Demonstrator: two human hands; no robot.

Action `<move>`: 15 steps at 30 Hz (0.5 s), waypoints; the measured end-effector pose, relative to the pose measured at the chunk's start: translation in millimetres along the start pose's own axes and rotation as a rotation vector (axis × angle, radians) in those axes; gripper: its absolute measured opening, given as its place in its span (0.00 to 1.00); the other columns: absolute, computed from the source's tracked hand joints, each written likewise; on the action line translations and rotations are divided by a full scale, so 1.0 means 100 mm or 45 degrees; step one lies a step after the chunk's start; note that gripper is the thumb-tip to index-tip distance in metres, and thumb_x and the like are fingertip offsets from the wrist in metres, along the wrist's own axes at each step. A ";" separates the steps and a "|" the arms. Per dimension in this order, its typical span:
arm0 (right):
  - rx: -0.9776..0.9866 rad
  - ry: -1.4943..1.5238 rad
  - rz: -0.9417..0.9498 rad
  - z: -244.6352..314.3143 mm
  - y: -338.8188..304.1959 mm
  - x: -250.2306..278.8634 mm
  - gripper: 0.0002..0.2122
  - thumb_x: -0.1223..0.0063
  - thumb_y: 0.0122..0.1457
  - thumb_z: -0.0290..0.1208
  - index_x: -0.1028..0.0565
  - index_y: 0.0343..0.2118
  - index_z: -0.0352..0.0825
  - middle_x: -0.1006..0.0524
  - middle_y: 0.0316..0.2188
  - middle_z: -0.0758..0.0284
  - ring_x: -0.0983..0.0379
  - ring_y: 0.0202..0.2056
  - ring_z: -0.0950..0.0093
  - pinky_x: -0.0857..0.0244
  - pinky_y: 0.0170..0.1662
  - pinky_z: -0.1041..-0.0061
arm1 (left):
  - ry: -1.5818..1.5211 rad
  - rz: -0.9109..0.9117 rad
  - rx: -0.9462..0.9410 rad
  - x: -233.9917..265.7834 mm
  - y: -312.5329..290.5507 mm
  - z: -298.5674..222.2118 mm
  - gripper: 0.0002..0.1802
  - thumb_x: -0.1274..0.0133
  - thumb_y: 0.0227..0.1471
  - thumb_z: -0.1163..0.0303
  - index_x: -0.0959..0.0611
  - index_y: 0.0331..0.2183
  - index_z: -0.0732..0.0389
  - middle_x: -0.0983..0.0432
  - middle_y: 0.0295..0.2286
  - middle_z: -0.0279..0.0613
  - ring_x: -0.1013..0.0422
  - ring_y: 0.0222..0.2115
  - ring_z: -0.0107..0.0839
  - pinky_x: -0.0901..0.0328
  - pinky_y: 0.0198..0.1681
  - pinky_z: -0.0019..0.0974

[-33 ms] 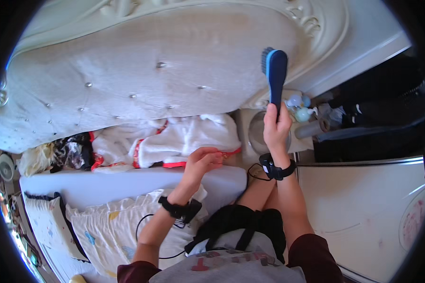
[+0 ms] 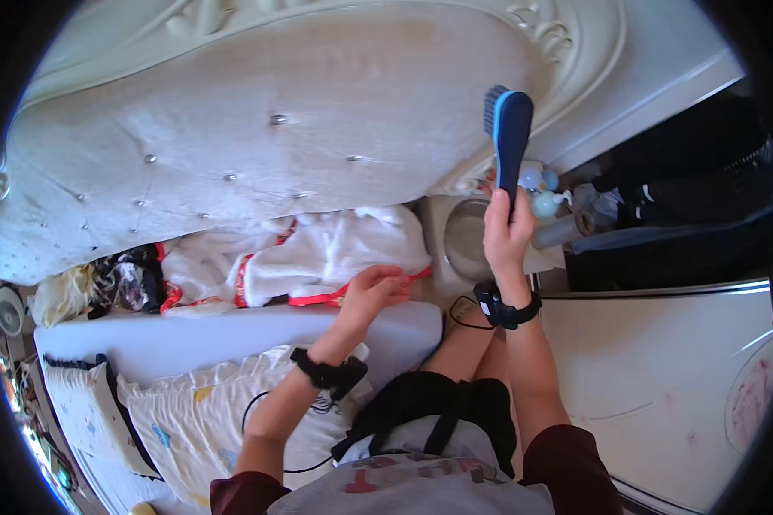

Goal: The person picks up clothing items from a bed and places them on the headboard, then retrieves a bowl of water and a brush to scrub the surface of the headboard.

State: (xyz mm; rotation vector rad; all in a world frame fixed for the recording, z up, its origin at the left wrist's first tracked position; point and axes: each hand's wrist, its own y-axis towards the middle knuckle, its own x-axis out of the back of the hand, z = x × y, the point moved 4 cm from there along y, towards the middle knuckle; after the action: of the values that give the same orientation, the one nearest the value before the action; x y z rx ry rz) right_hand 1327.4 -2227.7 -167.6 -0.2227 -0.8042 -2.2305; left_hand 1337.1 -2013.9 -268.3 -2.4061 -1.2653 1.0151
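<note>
A tufted headboard (image 2: 258, 94) with a carved cream frame swept from ten to one o'clock, its pale fabric browned in patches. Below it ran a pale mattress (image 2: 232, 329); a white robe (image 2: 326, 257) with red trim lay between the two, just nine-ward of centre. A printed sheet (image 2: 163, 429) and a pillow (image 2: 82, 408) lay toward eight, and a round fan (image 2: 10, 309) stood at nine. Near three, a nightstand (image 2: 438, 223) bore a basin (image 2: 465, 242) and a pump bottle (image 2: 550, 202). Dark clothes (image 2: 687, 163) hung or lay toward half past two, and a white panel (image 2: 644, 360) with a pinkish round mark filled four.

The shirt (image 2: 404, 489) at six carried red and grey lettering, too creased to make out.

The right hand (image 2: 508, 233) gripped the handle of a blue brush (image 2: 513, 142), held up toward half past one with its bristles facing nine. The left hand (image 2: 372, 299), loosely curled and empty, was near the robe's red hem; whether they touched, I could not tell.
</note>
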 end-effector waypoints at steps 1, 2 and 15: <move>-0.083 0.089 -0.007 -0.04 0.01 0.17 0.09 0.54 0.58 0.32 0.30 0.33 0.30 0.34 0.14 0.72 0.39 0.16 0.80 0.46 0.20 0.80 | 0.003 0.015 0.011 -0.11 0.19 0.18 0.15 0.53 0.51 0.70 0.27 0.40 0.67 0.27 0.30 0.40 0.29 0.31 0.28 0.34 0.35 0.30; -0.144 0.181 0.010 -0.10 -0.01 0.34 0.09 0.54 0.58 0.32 0.30 0.33 0.30 0.35 0.14 0.74 0.41 0.16 0.85 0.48 0.19 0.82 | 0.162 0.106 0.029 -0.21 0.42 0.41 0.15 0.52 0.50 0.70 0.27 0.39 0.68 0.27 0.29 0.40 0.29 0.30 0.28 0.34 0.34 0.29; -0.313 0.432 0.022 -0.61 -0.05 1.45 0.09 0.59 0.60 0.31 0.32 0.28 0.30 0.39 0.09 0.75 0.46 0.10 0.88 0.54 0.13 0.86 | 0.412 -0.201 0.314 -0.65 1.80 1.51 0.16 0.48 0.43 0.71 0.27 0.28 0.78 0.26 0.26 0.52 0.24 0.27 0.41 0.28 0.23 0.38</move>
State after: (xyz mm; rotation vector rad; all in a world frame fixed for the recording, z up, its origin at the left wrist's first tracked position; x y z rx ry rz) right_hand 1226.1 -2348.3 -162.8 0.0340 -0.3452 -2.2646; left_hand 1323.8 -2188.9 -437.5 -2.1378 -1.1215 0.6608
